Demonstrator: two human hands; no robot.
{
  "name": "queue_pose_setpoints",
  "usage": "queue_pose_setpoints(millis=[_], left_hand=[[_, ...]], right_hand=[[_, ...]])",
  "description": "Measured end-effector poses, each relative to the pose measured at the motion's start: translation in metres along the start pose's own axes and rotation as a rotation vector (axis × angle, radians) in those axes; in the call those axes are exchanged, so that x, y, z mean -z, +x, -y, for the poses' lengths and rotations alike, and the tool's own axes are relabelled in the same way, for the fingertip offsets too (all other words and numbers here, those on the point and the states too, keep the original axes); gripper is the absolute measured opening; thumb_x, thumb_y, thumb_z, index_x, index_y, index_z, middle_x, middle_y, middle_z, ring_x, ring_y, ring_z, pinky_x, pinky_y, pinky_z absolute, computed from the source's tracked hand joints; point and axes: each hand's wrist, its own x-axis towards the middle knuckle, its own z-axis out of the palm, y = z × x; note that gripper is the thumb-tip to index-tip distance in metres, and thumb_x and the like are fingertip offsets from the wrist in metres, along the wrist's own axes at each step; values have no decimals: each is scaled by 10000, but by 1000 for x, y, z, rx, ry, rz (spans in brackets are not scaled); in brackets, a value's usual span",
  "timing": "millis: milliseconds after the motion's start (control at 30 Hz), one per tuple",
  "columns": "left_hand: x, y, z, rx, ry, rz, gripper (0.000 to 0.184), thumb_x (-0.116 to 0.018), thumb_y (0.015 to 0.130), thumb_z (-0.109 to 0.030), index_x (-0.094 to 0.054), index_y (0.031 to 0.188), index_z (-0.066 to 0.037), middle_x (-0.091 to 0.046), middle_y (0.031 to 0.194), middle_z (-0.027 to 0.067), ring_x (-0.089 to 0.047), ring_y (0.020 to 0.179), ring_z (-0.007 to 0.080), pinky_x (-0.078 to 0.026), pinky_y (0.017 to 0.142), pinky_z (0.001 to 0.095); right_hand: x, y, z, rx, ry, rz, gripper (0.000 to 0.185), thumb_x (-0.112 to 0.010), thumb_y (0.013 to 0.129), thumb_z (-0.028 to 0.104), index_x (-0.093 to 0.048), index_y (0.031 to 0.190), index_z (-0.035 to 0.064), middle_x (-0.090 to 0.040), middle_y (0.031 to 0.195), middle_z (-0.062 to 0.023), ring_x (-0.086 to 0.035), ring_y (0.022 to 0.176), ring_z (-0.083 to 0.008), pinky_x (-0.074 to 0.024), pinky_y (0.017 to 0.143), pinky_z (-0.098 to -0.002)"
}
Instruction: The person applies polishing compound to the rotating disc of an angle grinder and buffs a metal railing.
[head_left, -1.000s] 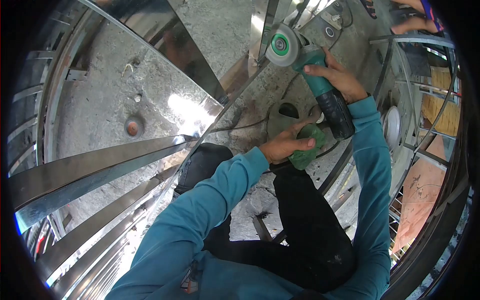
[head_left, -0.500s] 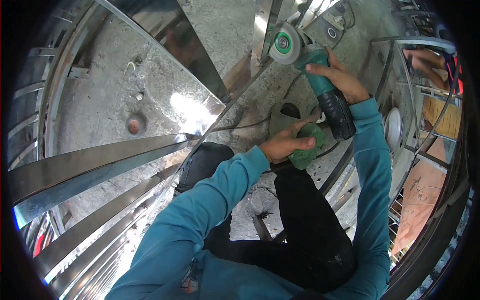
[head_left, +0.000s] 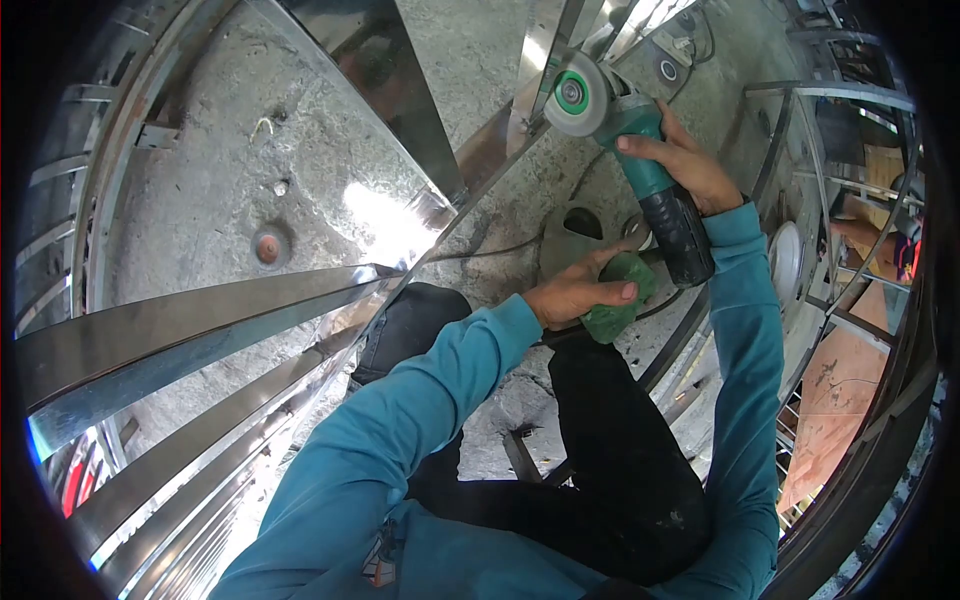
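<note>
My right hand [head_left: 692,168] is wrapped round the green body of an angle grinder [head_left: 640,175], whose black handle points back toward me. At the grinder's far end a whitish disc [head_left: 578,95] with a green centre faces up, close beside a shiny metal bar [head_left: 500,150]. My left hand [head_left: 575,297] grips a rough green lump [head_left: 622,300], which looks like polishing compound. The lump sits just left of the grinder's handle end, over my knee. The left fingers beneath it are partly hidden.
Polished metal bars [head_left: 200,310] form a frame on my left. On the concrete floor [head_left: 200,220] lie a small round disc [head_left: 270,246] and a cable [head_left: 480,252]. A metal rack [head_left: 820,90] stands at right, with another person's arm [head_left: 862,235] beyond it.
The view has shifted slightly; both hands still hold the grinder and the green lump in nearly the same places. The other person's arm at right has moved lower in view.
</note>
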Motion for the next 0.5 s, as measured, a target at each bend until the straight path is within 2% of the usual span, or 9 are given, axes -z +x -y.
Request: queue_pose_setpoints(millis=[133, 300, 400, 500], left_hand=[[0, 0, -4, 5, -14, 10, 1013, -772, 844, -405, -169, 1551, -1, -470, 1356, 134, -438, 1294, 230, -321, 1119, 349], [3, 1, 3, -21, 36, -13, 1022, -773, 846, -397, -152, 1550, 8, -498, 1332, 132, -462, 1281, 229, -337, 1110, 347], [3, 1, 2, -9, 3, 1, 1027, -774, 846, -398, -147, 1549, 12, -492, 1345, 136, -453, 1294, 232, -329, 1118, 350], [-3, -2, -8, 12, -21, 12, 1027, -774, 846, -398, -148, 1547, 16, -502, 1335, 133, -464, 1284, 230, -335, 1114, 348]], right_hand=[[8, 8, -11, -15, 4, -6, 1186, -842, 748, 375, -76, 1519, -99, -511, 1303, -197, -552, 1148, -240, -486, 915, -284], [3, 2, -7, 9, -33, -49, 1188, -837, 754, 372, -63, 1518, -105, -509, 1306, -199, -549, 1154, -241, -485, 916, -284], [3, 0, -3, -47, 15, -15, 1198, -835, 757, 368, -44, 1519, -108, -503, 1313, -203, -548, 1156, -240, -487, 911, -284], [5, 0, -2, -46, 57, 49, 1126, -833, 762, 361, -124, 1510, -93, -524, 1273, -185, -557, 1128, -233, -490, 897, -284]])
